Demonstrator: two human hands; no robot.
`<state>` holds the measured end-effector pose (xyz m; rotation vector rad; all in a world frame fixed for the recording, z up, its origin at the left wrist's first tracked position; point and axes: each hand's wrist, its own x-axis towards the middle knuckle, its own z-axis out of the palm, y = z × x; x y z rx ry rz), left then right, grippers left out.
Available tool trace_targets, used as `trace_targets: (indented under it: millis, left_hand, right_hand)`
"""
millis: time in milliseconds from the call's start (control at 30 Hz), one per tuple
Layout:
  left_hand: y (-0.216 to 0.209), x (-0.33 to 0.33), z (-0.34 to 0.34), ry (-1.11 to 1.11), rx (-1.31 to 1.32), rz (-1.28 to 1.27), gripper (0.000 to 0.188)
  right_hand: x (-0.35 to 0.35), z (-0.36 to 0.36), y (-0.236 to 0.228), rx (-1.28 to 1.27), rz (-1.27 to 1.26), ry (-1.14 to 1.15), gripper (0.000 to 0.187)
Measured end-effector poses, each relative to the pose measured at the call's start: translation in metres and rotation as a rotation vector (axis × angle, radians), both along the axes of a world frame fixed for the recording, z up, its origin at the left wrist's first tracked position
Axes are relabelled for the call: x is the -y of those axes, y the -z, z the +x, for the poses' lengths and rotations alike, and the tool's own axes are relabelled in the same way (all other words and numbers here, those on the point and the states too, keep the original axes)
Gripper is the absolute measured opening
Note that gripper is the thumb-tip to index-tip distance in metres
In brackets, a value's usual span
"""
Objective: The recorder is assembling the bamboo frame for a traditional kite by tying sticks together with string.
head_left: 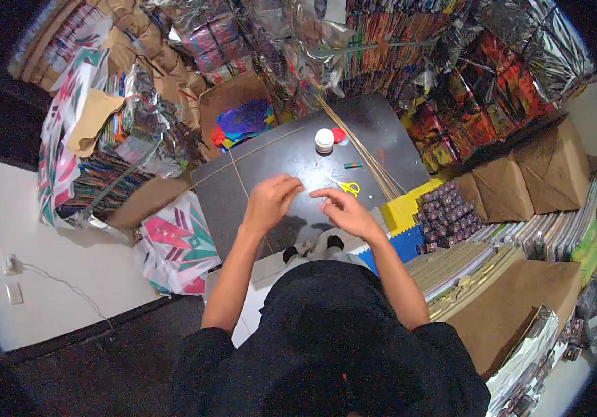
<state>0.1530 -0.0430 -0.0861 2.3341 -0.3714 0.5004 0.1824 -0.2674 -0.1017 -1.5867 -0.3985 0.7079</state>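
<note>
In the head view, both hands hang over the dark worktop (pixel 216 212), between its middle and its near edge; the left hand (pixel 268 201) has its fingers drawn narrowly together, and I cannot tell whether a small or thin thing is pinched there; the right hand (pixel 351 214) points its forefinger toward the left fingertips, its thumb close underneath, and again I cannot tell whether it holds anything; a gap shows between the two hands.

The yellow scissors (pixel 345 185) lie just beyond the right fingers, handles toward the worktop's right edge; a small green tube (pixel 352 165) sits farther off; the white jar (pixel 324 141) and red lid (pixel 338 135) are near the far edge; thin sticks (pixel 363 148) run beside the right edge, their tips passing the far edge.

For fine fingertip work like this, I would let the left pinch be the steady one and bring the right forefinger and thumb to it lightly; elbows close to the body should steady both; sliding the scissors a little toward the right edge would spare the knuckles, with handles within easy reach; the sticks look slender, so a sleeve or forearm could roll them.
</note>
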Motion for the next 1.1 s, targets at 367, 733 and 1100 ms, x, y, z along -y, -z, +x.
trace_targets:
  millis: [367,733,1100]
  left_hand:
    - [0.006,-0.092,0.042,-0.652,0.085,-0.051,0.016]
    - [0.056,-0.077,0.054,-0.623,-0.137,0.056,0.015]
    - [0.126,-0.029,0.055,-0.412,-0.398,0.425,0.017]
  right_hand:
    - [0.047,0.012,0.076,0.057,-0.107,0.121,0.021]
    - [0.113,0.035,0.124,0.231,-0.36,0.197,0.028]
    - [0.141,0.098,0.136,0.529,-0.686,0.577,0.017]
